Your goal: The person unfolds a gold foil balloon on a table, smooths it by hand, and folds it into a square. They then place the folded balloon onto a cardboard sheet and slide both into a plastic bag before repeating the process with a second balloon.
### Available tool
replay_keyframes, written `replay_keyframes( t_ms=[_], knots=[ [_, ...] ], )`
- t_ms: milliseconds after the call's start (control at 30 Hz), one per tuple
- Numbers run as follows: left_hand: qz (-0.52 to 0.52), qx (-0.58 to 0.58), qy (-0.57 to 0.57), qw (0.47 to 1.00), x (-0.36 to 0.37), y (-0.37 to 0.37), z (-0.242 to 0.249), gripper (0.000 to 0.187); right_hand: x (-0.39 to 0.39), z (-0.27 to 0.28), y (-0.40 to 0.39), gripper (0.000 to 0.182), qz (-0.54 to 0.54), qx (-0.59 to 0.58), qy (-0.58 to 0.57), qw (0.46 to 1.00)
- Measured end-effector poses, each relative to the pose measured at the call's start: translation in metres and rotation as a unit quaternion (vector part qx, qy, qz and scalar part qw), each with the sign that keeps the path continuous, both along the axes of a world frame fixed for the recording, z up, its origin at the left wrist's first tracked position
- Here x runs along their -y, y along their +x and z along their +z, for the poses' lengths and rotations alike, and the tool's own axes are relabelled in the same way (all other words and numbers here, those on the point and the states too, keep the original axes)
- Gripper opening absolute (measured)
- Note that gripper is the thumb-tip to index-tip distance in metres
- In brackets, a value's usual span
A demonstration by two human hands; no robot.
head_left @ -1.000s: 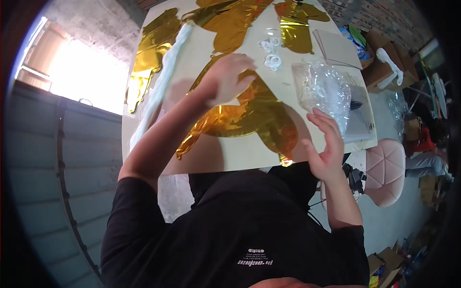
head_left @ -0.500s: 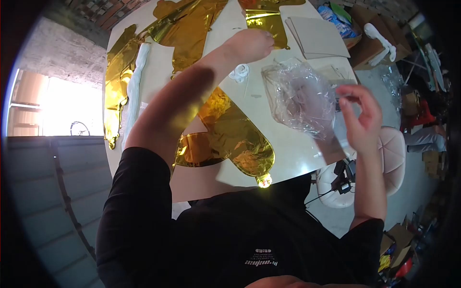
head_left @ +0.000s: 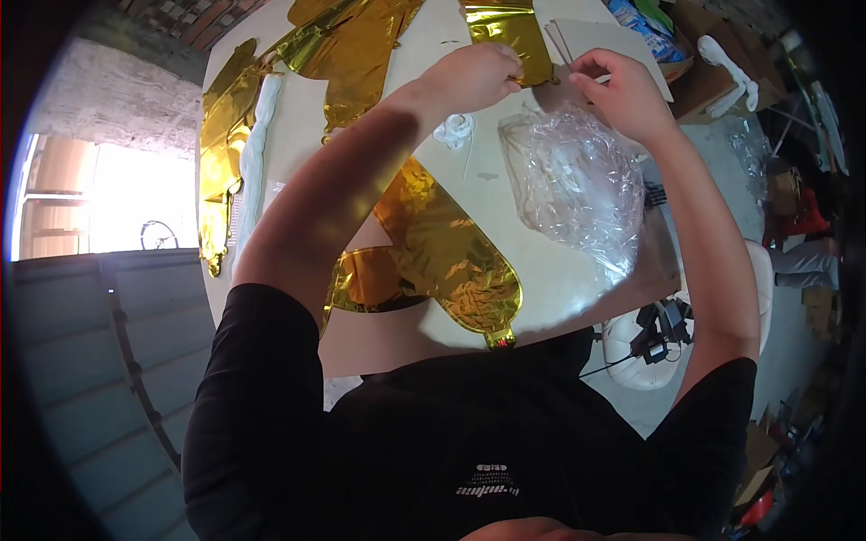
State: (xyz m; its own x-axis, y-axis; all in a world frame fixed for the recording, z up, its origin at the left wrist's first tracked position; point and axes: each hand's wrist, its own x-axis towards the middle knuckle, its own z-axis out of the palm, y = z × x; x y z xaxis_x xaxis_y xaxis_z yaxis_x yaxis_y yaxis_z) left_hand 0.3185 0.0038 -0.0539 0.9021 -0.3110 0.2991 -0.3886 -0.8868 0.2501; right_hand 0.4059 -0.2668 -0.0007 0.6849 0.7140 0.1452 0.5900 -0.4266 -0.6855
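Gold balloon (head_left: 442, 261): glossy crinkled foil | bag (head_left: 577, 185): clear shiny plastic film | table (head_left: 505, 194): smooth matt wood | board (head_left: 595, 41): matt grey card

I see a pale table (head_left: 541, 298) carrying everything. At its centre lies a flat gold foil balloon (head_left: 433, 252), with more gold foil shapes (head_left: 352, 54) towards twelve o'clock and a long one (head_left: 221, 153) along the nine o'clock edge. Beside that runs a white twisted strip (head_left: 255, 153). A crumpled clear plastic bag (head_left: 577, 180) rests at three o'clock, a small white coil (head_left: 454, 131) just beside it, and cardboard sheets (head_left: 600, 36) at one o'clock.
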Motion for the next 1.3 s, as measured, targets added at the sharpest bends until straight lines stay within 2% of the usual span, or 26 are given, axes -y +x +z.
replay_keyframes(
  t_ms=[67,200,267,300,367,400,467,533,600,733,800,833,900,967,1033,1067,1100,1167,1300],
  knots=[
    [0.017,-0.028,0.043,0.999,0.001,0.001,0.002,0.025,-0.007,-0.004,0.008,0.02,0.004,0.016,-0.002,1.0],
    [0.027,-0.016,0.001,0.999,0.001,0.003,0.003,0.025,-0.01,-0.003,0.007,0.022,-0.002,0.032,-0.033,0.999],
    [0.098,-0.048,-0.1,0.989,0.001,0.002,0.009,0.027,-0.012,-0.01,0.007,0.023,0.014,0.056,-0.022,0.998],
    [0.099,-0.048,-0.101,0.989,0.002,0.002,0.015,0.027,-0.013,-0.013,0.007,0.025,0.031,0.08,-0.011,0.996],
    [0.199,-0.134,-0.204,0.949,0.003,0.005,0.022,0.03,-0.015,-0.009,0.004,0.026,0.051,0.105,-0.033,0.993],
    [0.2,-0.134,-0.205,0.949,0.001,0.007,0.02,0.03,-0.016,-0.004,0.002,0.028,0.07,0.131,-0.054,0.987],
    [0.215,-0.116,-0.281,0.928,-0.001,0.014,0.017,0.031,-0.025,-0.02,0.014,0.027,0.088,0.148,-0.047,0.984],
    [0.202,-0.098,-0.267,0.937,-0.004,0.02,0.008,0.031,-0.034,-0.025,0.022,0.027,0.106,0.165,-0.037,0.98],
    [0.189,-0.081,-0.252,0.945,0.001,0.018,0.015,0.032,-0.048,-0.023,0.018,0.029,0.039,0.147,-0.051,0.987],
    [0.211,-0.146,-0.306,0.917,0.006,0.017,0.023,0.03,-0.06,-0.016,0.015,0.026,-0.039,0.094,-0.095,0.99],
    [0.218,-0.156,-0.335,0.903,0.002,0.022,0.013,0.029,-0.059,-0.014,0.011,0.019,0.019,0.342,-0.008,0.939],
    [0.206,-0.133,-0.337,0.909,-0.001,0.024,0.008,0.029,-0.058,-0.01,0.013,0.019,0.019,0.342,-0.008,0.939],
    [0.195,-0.112,-0.338,0.914,-0.003,0.024,0.006,0.03,-0.057,0.0,0.015,0.022,0.116,0.416,-0.069,0.899],
    [0.205,-0.096,-0.279,0.933,-0.004,0.023,0.009,0.032,-0.056,-0.009,0.021,0.017,0.112,0.418,-0.08,0.898],
    [0.243,-0.1,-0.276,0.925,0.015,0.008,0.043,0.032,-0.054,-0.018,0.025,0.012,0.109,0.424,-0.091,0.895],
    [0.28,-0.106,-0.272,0.915,0.021,0.004,0.054,0.044,-0.055,-0.021,0.024,0.011,0.095,0.415,-0.077,0.902],
    [0.28,-0.105,-0.272,0.915,0.019,0.004,0.049,0.044,-0.055,-0.023,0.024,0.009,0.08,0.405,-0.063,0.909],
    [0.26,-0.006,-0.227,0.938,0.018,0.002,0.039,0.056,-0.053,-0.025,0.024,0.01,0.076,0.396,-0.047,0.914],
    [0.269,0.008,-0.266,0.926,0.015,0.006,0.019,0.051,-0.052,-0.027,0.023,0.013,0.057,0.369,-0.037,0.927]
  ],
)
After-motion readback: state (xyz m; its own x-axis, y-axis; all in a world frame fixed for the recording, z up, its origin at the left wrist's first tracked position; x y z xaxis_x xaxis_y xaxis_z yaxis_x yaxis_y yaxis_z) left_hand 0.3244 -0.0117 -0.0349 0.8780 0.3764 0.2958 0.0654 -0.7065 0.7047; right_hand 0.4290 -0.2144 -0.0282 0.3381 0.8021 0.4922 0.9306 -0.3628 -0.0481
